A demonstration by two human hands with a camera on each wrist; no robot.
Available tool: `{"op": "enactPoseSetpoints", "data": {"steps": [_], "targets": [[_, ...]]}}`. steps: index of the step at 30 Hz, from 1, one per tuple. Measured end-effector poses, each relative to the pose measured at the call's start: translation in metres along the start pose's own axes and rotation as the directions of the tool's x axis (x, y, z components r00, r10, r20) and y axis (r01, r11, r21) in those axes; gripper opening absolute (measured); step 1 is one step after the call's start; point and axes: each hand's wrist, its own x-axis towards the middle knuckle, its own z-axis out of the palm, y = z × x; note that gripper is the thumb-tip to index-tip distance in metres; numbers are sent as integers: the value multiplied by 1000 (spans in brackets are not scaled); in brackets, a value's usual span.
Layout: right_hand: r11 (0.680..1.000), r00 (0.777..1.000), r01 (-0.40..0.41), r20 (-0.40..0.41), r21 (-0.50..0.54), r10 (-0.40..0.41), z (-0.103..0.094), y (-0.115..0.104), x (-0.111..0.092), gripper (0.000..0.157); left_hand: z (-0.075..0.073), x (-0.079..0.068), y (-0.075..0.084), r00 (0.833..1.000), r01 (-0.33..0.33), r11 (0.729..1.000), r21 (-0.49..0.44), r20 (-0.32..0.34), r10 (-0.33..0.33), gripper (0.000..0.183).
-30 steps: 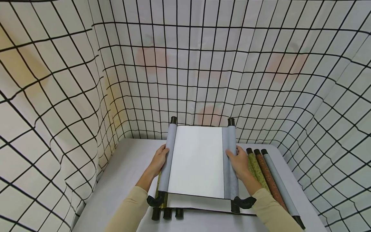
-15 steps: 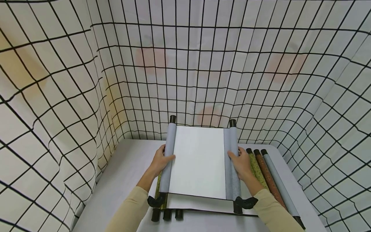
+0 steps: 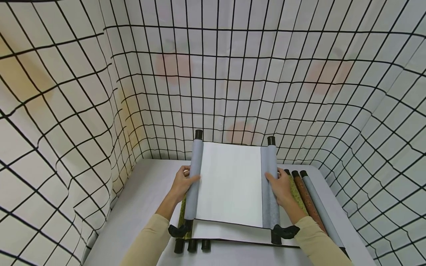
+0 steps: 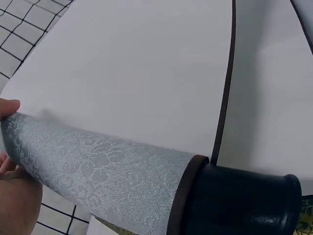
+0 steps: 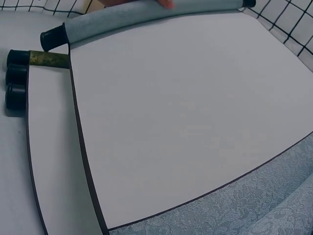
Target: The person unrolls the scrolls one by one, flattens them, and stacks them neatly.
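Observation:
A partly unrolled scroll [image 3: 231,184] with white paper and grey-blue brocade is held up, tilted, in the head view. My left hand [image 3: 181,183] grips its left roll, thumb over the front at the paper's edge and fingers behind. On the other side, my right hand [image 3: 280,184] holds the right roll the same way. The left wrist view shows the patterned brocade roll [image 4: 98,171] up close, with a dark end knob [image 4: 239,200]. In the right wrist view the right roll's brocade [image 5: 234,208] fills the lower corner, and my right hand is out of frame.
Under the held scroll lies another white sheet [image 3: 233,232] with a dark border. Black knobs [image 3: 192,245] of several rolls stick out at its lower left. Yellow-green [image 3: 297,194], reddish-brown [image 3: 307,199] and grey-blue [image 3: 321,207] rolled scrolls lie at right. Black netting [image 3: 216,79] surrounds the table.
My right hand and the right roll have shifted rightward, so a wider strip of white paper shows. My left thumb has moved across the left roll towards the paper.

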Motion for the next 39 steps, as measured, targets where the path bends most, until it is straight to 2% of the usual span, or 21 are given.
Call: {"op": "enactPoseSetpoints", "data": {"steps": [5, 11, 18, 23, 29, 31, 39], "targets": [[1000, 1000, 6, -15, -1, -6, -3, -3, -1, 66, -2, 0, -2, 1000, -1, 1000, -21, 19, 1, 50], [1000, 1000, 6, -27, -2, -6, -5, -3, 0, 65, -6, 0, -1, 996, -33, 999, -29, 84, 35, 54], [1000, 999, 3, -42, -20, -4, -9, 0, 2, 64, -7, 0, -2, 993, 1, 998, -60, 118, 6, 55], [999, 999, 17, -27, -31, -18, -12, 1, 1, 65, -4, -2, -1, 995, 3, 998, -57, 96, 3, 56], [998, 999, 38, -35, -49, -40, -13, 3, 5, 65, 0, 1, -3, 1000, -10, 997, 82, 27, 8, 78], [998, 999, 39, -33, -50, -41, -14, 3, 5, 66, 0, 1, -3, 1000, -24, 995, 100, 19, 22, 79], [999, 1000, 18, -12, -41, -18, -19, 2, 4, 69, -5, -2, 0, 1000, -17, 999, 36, -12, 17, 64]]}}
